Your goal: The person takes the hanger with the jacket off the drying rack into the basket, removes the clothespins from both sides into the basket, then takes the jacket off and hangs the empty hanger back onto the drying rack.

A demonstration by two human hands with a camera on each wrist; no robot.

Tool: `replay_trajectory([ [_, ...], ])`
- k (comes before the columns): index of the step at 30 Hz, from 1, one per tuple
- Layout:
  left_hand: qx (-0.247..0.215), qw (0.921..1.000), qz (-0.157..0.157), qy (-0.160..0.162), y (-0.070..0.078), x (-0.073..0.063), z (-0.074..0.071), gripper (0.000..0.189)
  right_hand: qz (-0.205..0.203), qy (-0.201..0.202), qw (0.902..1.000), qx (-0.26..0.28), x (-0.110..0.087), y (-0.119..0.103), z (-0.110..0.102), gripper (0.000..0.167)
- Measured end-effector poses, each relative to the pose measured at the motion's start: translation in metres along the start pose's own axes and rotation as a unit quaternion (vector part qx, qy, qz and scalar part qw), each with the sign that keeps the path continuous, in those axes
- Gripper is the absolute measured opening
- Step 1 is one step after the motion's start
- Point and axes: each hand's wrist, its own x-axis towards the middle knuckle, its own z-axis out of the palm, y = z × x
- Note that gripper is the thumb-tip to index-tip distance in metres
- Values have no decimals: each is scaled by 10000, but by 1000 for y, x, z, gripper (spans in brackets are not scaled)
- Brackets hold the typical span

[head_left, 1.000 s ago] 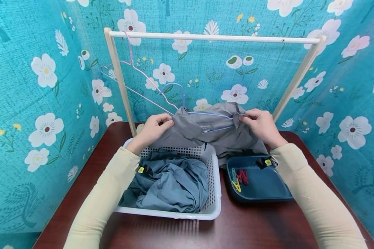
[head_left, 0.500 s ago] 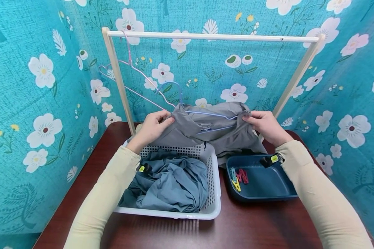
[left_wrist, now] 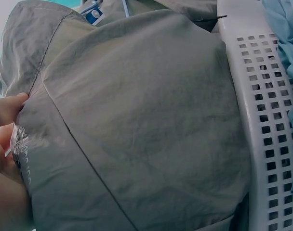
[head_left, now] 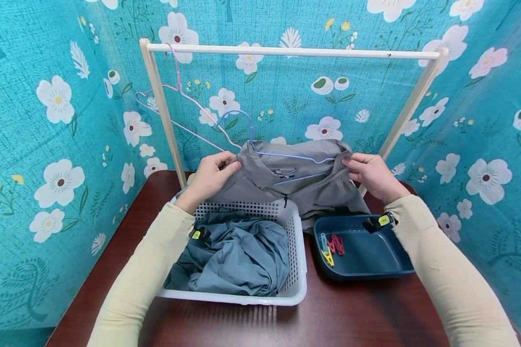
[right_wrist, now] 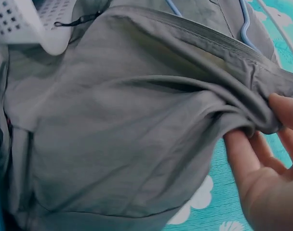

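Observation:
A grey zip jacket (head_left: 253, 183) spreads behind the basket, its front parted around a blue hanger (head_left: 291, 156). The hanger's hook rises at the jacket's left, and a label (head_left: 284, 172) shows inside the neck. My left hand (head_left: 212, 176) pinches the cloth at the left shoulder between thumb and fingers. In the left wrist view, the thumb lies by a seam on the grey cloth (left_wrist: 137, 106). My right hand (head_left: 375, 176) grips the jacket's other side near the hanger's right end. The right wrist view shows folds bunched between the thumb and fingers (right_wrist: 243, 154).
A white basket (head_left: 301, 255) with blue-grey cloth (head_left: 243, 260) stands in front. At its right is a dark blue tray (head_left: 373, 274) with several clothespins (head_left: 337, 245). A pink hanger (head_left: 179, 79) hangs from the rack's bar (head_left: 286, 50) at left.
My right hand has moved a little to the right with its side of the jacket, and the neck is spread wider, showing the label. My left hand keeps its hold.

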Motion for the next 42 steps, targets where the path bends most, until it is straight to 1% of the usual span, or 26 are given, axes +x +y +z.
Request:
replay_trajectory([
  [2,3,10000,-20,45,-11,4,2,19,-125,-171,9970,741,1,2,-1,16],
  [5,1,9999,-21,151,-29,10,6,19,-197,-343,9883,1471,5,5,-3,20],
  [8,-17,9997,-14,244,-31,10,7,19,-161,-490,9787,1987,7,6,-5,23],
  [12,-90,9995,-27,304,-31,10,7,20,-43,-692,9649,2532,10,7,-7,24],
  [16,-137,9994,-22,318,-30,11,5,20,64,-871,9514,2954,13,9,-10,27],
  [23,-91,9993,-66,346,-30,11,4,20,215,-1353,9316,3366,18,14,-14,32],
  [24,-106,9993,-71,351,-30,12,4,20,214,-1388,9310,3368,19,15,-14,34],
  [25,-127,9993,-78,356,-30,12,4,20,198,-1393,9327,3321,19,16,-13,34],
  [26,-180,9992,-83,357,-31,12,4,21,165,-1372,9365,3222,19,17,-13,35],
  [28,-293,9989,-114,359,-31,13,3,22,125,-1243,9481,2925,18,19,-11,34],
  [32,-476,9979,-201,386,-29,14,1,23,85,-802,9737,2133,16,21,-5,30],
  [35,-489,9975,-261,431,-27,15,-2,22,45,-469,9861,1596,15,19,1,28],
  [37,-507,9974,-287,426,-26,15,-3,22,-12,-291,9927,1170,15,19,7,28],
  [39,-517,9974,-305,406,-24,16,-4,21,-86,-168,9973,716,14,19,13,28],
  [41,-563,9972,-317,385,-23,16,-4,21,-223,-88,9997,108,13,20,20,24],
  [42,-584,9970,-319,385,-23,16,-4,21,-292,-59,9994,-201,13,21,23,21],
])
